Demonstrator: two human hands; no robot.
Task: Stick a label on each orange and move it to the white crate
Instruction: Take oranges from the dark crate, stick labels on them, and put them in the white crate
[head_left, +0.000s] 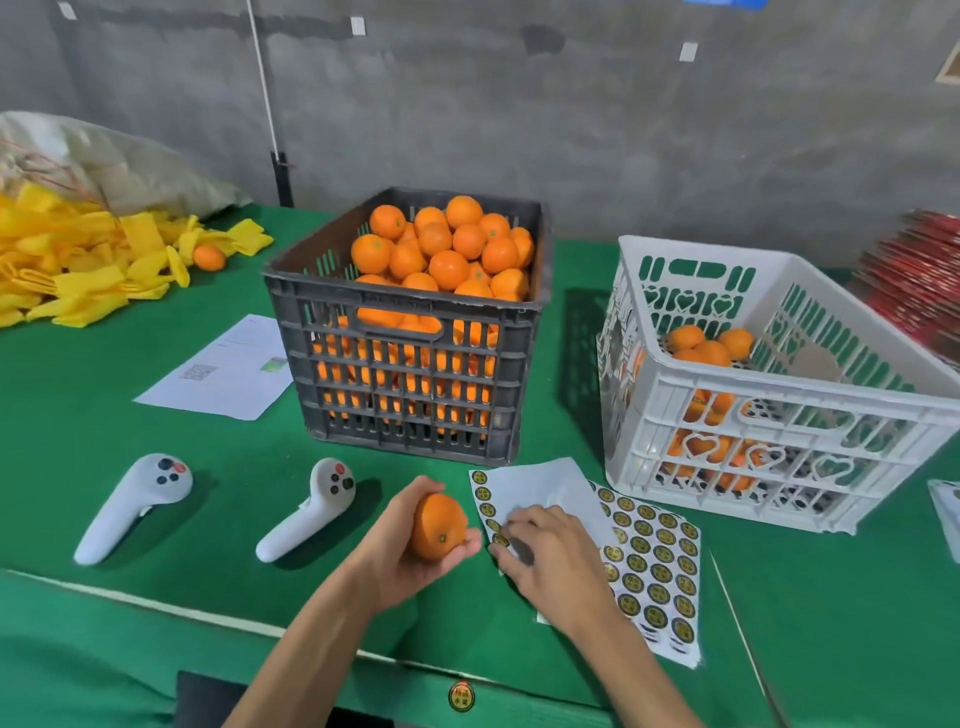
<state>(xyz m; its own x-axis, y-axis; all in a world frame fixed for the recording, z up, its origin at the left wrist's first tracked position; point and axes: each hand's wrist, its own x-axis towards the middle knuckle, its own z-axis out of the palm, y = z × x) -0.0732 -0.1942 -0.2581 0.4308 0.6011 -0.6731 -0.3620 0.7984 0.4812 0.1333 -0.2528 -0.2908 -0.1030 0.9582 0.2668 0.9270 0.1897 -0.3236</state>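
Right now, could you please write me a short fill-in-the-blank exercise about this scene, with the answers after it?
1. The left hand holds one ____.
2. The right hand rests on the sheet of ____, beside the white crate.
3. The crate piled full of fruit is ____ in colour.
4. Two white controllers lie on the ____ table cover.

Answers: orange; labels; black; green
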